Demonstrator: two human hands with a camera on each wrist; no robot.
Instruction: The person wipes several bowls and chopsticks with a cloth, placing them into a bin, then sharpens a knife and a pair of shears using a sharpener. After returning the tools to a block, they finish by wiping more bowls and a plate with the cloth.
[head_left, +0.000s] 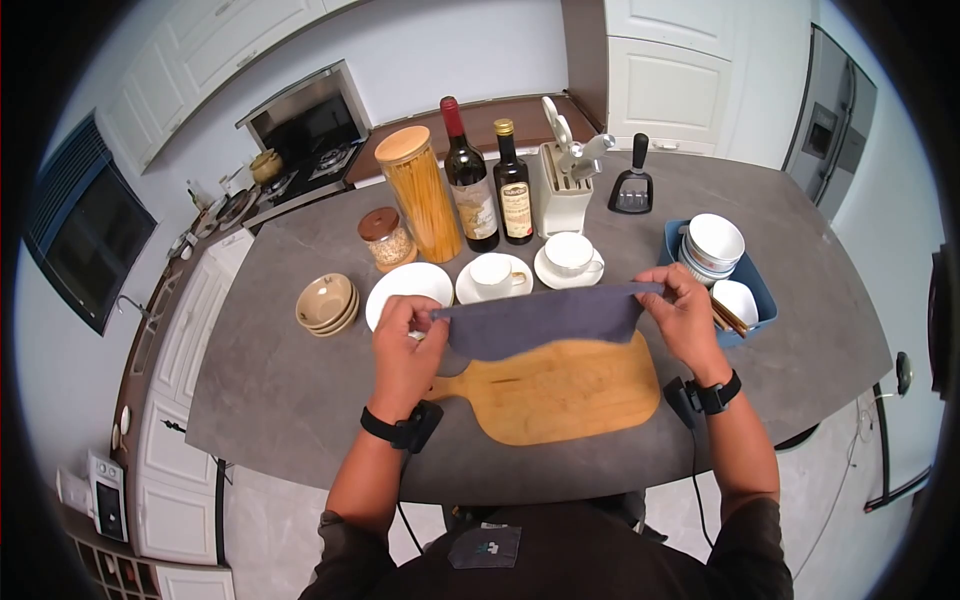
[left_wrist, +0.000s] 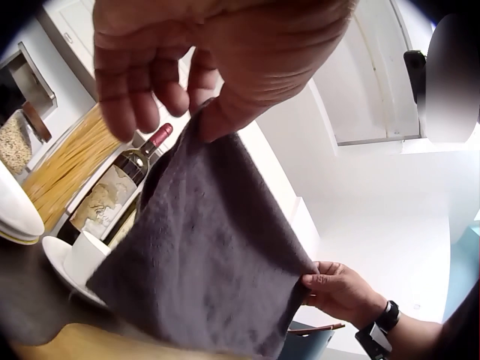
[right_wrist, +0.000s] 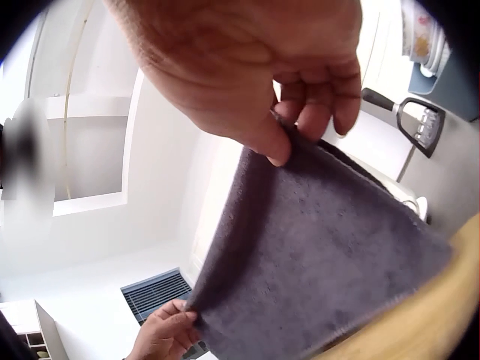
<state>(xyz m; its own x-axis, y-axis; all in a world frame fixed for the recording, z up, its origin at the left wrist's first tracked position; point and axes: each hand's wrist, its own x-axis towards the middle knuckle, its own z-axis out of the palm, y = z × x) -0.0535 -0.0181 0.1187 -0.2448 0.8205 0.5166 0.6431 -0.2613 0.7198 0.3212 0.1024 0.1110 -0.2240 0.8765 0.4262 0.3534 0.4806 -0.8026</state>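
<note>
A dark grey cloth [head_left: 545, 322] is stretched between two hands above a wooden cutting board [head_left: 565, 395]. My left hand [head_left: 408, 350] pinches one upper corner between thumb and fingers. At the other upper corner, my right hand [head_left: 685, 320] pinches the cloth the same way. In the left wrist view the cloth [left_wrist: 217, 247] hangs down from the fingertips, its lower edge overlapping the board. The right wrist view shows the cloth [right_wrist: 315, 247] slanting down from the thumb, with a second layer showing behind its top edge.
Behind the cloth stand white cups on saucers [head_left: 492, 277], a white plate [head_left: 405, 285], wine bottle [head_left: 472, 190], dark bottle [head_left: 514, 190], pasta jar [head_left: 425, 200] and knife block [head_left: 562, 200]. Beige bowls [head_left: 328, 303] sit left; a blue bin [head_left: 765, 300] with bowls sits right.
</note>
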